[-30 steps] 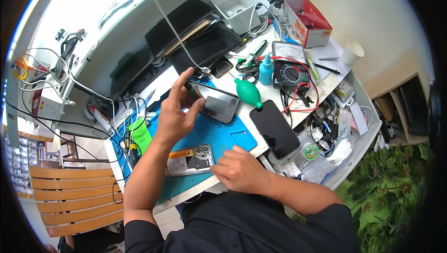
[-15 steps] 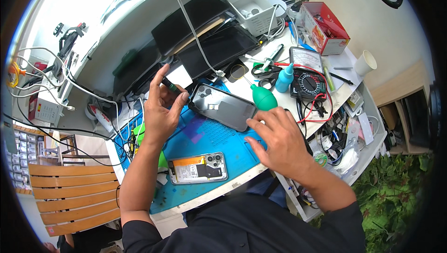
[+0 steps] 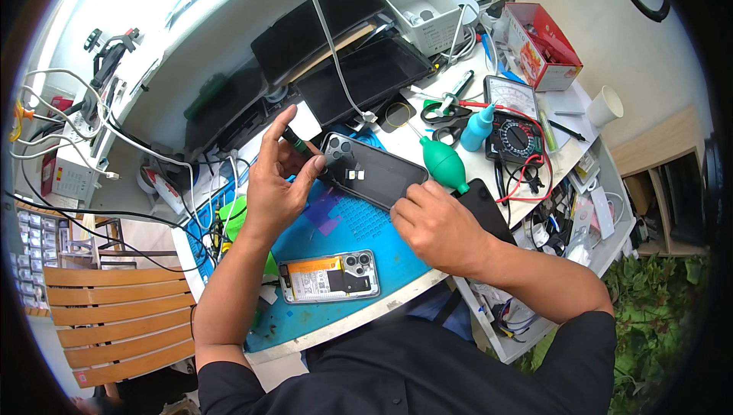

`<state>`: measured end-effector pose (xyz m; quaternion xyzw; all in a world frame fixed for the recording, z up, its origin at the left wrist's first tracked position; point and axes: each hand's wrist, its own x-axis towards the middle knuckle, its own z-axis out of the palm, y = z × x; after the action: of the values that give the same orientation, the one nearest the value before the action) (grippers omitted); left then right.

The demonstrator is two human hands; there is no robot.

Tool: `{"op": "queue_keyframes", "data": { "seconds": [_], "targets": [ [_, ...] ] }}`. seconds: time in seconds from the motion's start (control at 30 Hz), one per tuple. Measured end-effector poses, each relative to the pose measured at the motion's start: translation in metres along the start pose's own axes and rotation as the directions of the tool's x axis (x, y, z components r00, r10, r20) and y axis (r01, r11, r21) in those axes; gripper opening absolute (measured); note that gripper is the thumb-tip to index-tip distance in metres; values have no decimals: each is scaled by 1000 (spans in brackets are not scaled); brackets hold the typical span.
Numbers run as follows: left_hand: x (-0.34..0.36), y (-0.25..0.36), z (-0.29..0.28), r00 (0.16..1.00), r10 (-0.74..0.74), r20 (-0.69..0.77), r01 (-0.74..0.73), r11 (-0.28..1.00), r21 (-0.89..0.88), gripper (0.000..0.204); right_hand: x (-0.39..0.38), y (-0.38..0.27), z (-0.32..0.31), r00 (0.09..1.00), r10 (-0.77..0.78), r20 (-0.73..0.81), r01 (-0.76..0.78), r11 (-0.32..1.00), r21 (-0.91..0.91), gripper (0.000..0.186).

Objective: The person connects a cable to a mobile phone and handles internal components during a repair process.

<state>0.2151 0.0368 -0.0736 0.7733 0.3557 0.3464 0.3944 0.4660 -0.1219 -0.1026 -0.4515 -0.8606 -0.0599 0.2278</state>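
A dark smartphone with a camera block lies back side up on the blue work mat. My left hand is raised by its camera end, with a dark-handled screwdriver held between thumb and fingers; the tool's tip is hard to make out. At the phone's opposite end, my right hand has its fingers curled together on the near corner, and its thumb is mostly hidden. Closer to me lies a second phone without its back cover, showing an orange strip, battery and camera lenses.
Right of the phone stand a green air blower, a light-blue bottle and a multimeter with red leads. Flat dark screens lie behind. An open drawer of parts juts out at the right. A white cable hangs over the bench.
My right hand's spread fingers have closed together at the phone's end, and the hand has shifted slightly left. The left hand still holds the screwdriver. The whole view has shifted a little.
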Motion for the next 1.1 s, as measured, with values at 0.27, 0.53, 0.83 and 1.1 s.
{"op": "queue_keyframes", "data": {
  "seconds": [0.27,0.53,0.83,1.1],
  "targets": [
    [-1,-2,2,1000,-3,9,3,1000,-10,85,2,-5,1,999,-42,-17,41,997,-62,13],
    [-1,-7,-3,999,-3,-44,3,1000,-14,82,3,-3,-2,1000,-17,-11,17,1000,-16,11],
    [-25,15,-30,988,-1,-156,-9,998,-60,83,-3,2,3,992,120,-49,-109,976,187,15],
    [-87,4,-47,984,-58,-171,62,998,22,83,-5,-7,1,998,59,-12,-55,975,214,19]
  ]
}}
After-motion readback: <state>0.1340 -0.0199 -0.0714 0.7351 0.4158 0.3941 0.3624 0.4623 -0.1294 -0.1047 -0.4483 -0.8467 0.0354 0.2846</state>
